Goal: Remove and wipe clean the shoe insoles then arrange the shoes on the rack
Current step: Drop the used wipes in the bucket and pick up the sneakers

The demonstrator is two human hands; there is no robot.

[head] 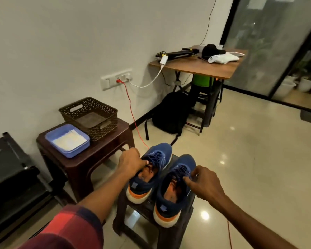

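Observation:
Two blue sneakers with orange and white soles stand side by side on a small dark stool (185,209), heels toward me. My left hand (131,163) grips the tongue and laces of the left shoe (147,178), whose orange insole shows inside. My right hand (203,184) pinches the tongue and laces of the right shoe (171,196), which also shows an orange insole. A blue tray (67,140) holding white cloths or wipes sits on a taller brown stool (83,159) to the left. A black shoe rack (11,169) stands at the far left.
A brown perforated basket (90,115) sits behind the blue tray. A red cable (131,112) runs from the wall socket down to the floor past the stools. A black backpack (169,114) leans under a wooden table (196,66) at the back. Tiled floor spreads to the right.

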